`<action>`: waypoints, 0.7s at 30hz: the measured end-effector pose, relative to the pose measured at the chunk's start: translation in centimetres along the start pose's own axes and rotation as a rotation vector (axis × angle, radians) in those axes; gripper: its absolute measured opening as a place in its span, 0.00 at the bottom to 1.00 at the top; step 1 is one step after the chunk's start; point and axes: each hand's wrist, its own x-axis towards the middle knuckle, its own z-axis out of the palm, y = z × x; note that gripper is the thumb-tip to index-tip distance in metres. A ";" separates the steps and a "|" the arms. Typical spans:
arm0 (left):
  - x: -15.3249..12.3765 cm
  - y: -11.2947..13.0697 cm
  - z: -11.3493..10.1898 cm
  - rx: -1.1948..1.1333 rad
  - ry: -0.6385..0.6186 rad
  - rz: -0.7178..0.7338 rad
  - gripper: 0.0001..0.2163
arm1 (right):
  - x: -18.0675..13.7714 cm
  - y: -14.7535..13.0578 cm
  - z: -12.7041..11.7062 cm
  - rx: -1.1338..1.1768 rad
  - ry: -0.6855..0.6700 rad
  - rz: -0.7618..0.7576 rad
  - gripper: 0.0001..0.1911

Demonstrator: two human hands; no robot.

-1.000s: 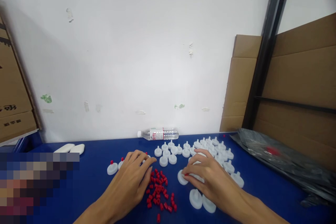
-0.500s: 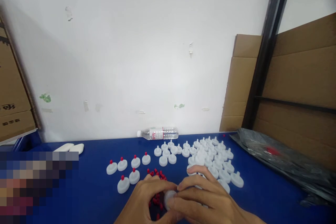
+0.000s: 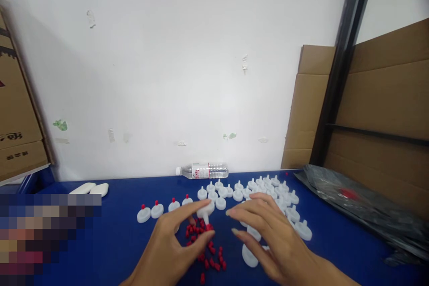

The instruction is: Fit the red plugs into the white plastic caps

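My left hand (image 3: 174,246) pinches a white plastic cap with a red tip (image 3: 205,212) between thumb and forefinger, above a heap of small red tips (image 3: 205,246) on the blue table (image 3: 114,241). My right hand (image 3: 268,237) hovers just to the right with its fingers spread and nothing in them, over loose white caps (image 3: 250,255). A row of white caps fitted with red tips (image 3: 157,209) lies to the left of my left hand. Several plain white caps (image 3: 264,190) are grouped behind my right hand.
A clear water bottle (image 3: 203,170) lies on its side against the white wall. Two white oblong pieces (image 3: 90,188) rest at the back left. A black plastic bag (image 3: 362,205) and cardboard sheets (image 3: 378,111) fill the right side; cardboard boxes (image 3: 16,125) stand at the left.
Both hands were joined low over the red tips, pressing a cap. Now they have parted: the left hand lifts the capped piece forward, the right hand has opened and moved right.
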 end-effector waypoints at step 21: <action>2.5 -3.8 -3.8 0.311 0.159 0.158 0.19 | -1.3 0.1 1.4 -0.220 -0.521 0.179 0.25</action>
